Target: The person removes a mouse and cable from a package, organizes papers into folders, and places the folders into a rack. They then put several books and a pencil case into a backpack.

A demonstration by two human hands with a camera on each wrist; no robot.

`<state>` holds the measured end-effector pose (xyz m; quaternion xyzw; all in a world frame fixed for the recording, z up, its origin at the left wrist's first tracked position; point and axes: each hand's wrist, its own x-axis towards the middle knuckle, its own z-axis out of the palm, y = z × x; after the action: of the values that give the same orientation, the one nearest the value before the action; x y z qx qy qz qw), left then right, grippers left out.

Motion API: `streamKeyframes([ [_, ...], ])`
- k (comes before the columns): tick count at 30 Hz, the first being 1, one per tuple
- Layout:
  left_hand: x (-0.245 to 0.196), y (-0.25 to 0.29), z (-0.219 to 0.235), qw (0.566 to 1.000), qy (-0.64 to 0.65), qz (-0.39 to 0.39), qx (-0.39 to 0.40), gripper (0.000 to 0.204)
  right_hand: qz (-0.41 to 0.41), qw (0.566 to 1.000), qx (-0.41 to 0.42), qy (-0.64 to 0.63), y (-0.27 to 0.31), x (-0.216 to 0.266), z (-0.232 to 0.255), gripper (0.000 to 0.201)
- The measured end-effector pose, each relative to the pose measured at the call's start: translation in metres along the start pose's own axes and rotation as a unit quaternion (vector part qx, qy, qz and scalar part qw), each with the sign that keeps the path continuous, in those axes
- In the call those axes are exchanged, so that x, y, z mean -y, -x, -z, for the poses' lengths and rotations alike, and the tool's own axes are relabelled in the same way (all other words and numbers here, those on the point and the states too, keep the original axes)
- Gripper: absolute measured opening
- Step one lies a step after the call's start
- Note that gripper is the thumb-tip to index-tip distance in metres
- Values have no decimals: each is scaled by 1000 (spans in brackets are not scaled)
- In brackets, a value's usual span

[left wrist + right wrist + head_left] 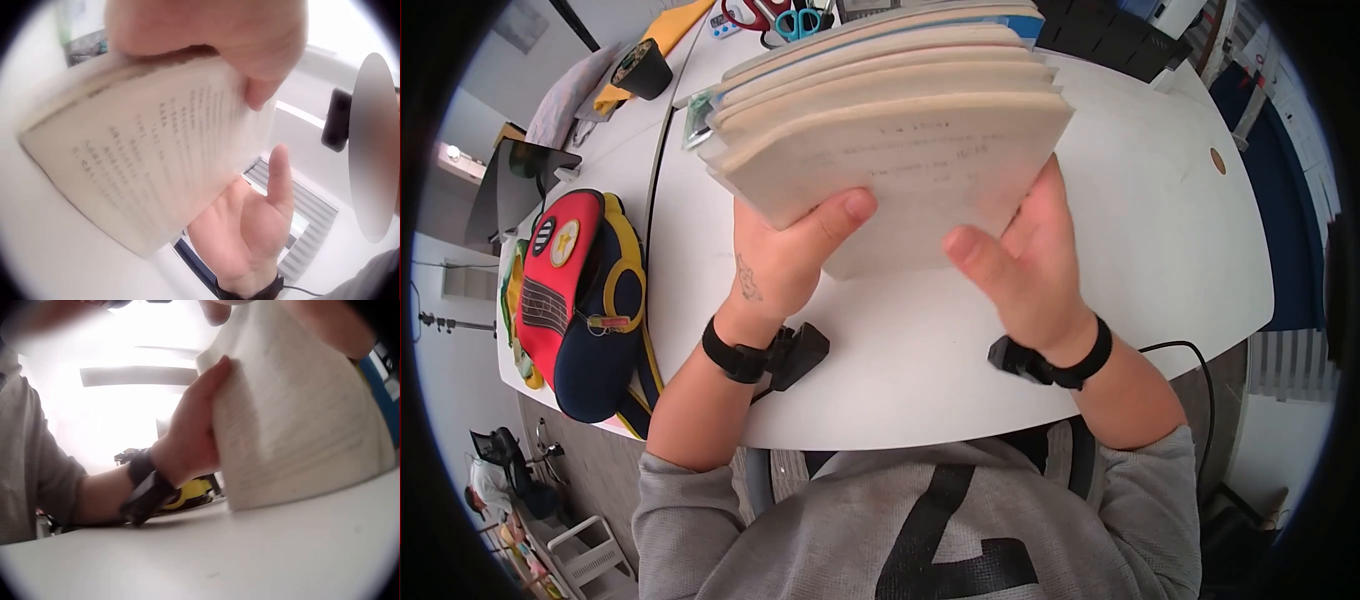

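Observation:
A thick stack of thin paper booklets [900, 150] is held upright over the white table, its layered top edges toward the back. My left hand [805, 240] grips its left side, thumb across the front page and fingers behind. Printed lines show on the front page [169, 137] in the left wrist view. My right hand [1035, 260] lies along the right side, palm facing the stack and thumb raised off the page; in the left wrist view its palm [240, 231] looks open. The lower edge of the front page [281, 456] comes down right at the tabletop.
On the white table [1160, 230], a red and navy bag [565, 300] lies at the left. A potted plant [641, 70], teal-handled scissors [797, 24] and a black box-like object [1110, 40] stand toward the back. A black cable [1208, 400] runs off the right side.

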<state>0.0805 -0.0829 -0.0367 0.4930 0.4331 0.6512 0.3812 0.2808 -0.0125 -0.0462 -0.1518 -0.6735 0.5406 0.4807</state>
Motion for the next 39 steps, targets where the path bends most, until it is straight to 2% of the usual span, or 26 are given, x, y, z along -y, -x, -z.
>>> streamKeyframes([
  [1,1,-2,0,1000,-16,-13,-2,49,-11,999,-21,35,-4,-3,9,108],
  [2,1,-3,0,1000,-19,-20,-1,49,24,993,-74,84,-9,-11,22,118],
  [4,0,-4,0,998,-48,-46,-3,55,16,996,-73,54,-22,-23,41,121],
  [6,-1,-4,0,998,-44,-40,-5,57,-1,997,-72,26,-26,-27,50,124],
  [8,-2,-5,-1,999,-37,-28,-2,59,-116,992,52,-26,-28,-17,52,128],
  [15,-2,-7,-4,999,-30,-25,-19,58,-115,991,71,0,-24,-16,50,128],
  [18,-2,-8,-6,999,-35,-33,-20,58,-143,987,59,-52,-25,-20,50,121],
  [20,-4,-10,-5,998,-44,-32,-12,59,-121,988,90,-19,-23,-22,47,108],
  [22,-9,-10,-4,1000,-20,12,-14,60,-120,989,93,3,-19,-17,40,103],
  [23,-15,-12,-7,1000,-22,6,-11,60,-110,989,95,27,-21,-14,37,98],
  [25,-24,-9,-17,991,93,68,-62,52,-104,990,83,35,-23,-7,33,93],
  [27,-30,-6,-22,988,103,92,-71,49,-168,980,88,-57,-24,-2,32,86],
  [29,-34,-7,-23,984,114,109,-87,46,-183,975,88,-92,-24,3,30,84],
  [31,-36,-7,-19,979,127,155,-47,45,-197,967,98,-132,-19,3,26,83],
  [33,-41,-7,-21,973,159,166,-24,43,-245,955,58,-156,-15,-10,27,82],
  [35,-37,-3,-19,964,178,191,-58,49,-253,944,61,-203,-13,-7,24,80],
  [37,-18,2,-15,971,113,190,-92,50,-279,934,59,-213,-13,-5,22,78],
  [38,-21,3,-13,973,103,174,-111,50,-289,931,63,-215,-13,-8,22,79],
  [39,-23,5,-15,969,93,196,-116,53,-302,927,60,-213,-12,-10,23,79],
])
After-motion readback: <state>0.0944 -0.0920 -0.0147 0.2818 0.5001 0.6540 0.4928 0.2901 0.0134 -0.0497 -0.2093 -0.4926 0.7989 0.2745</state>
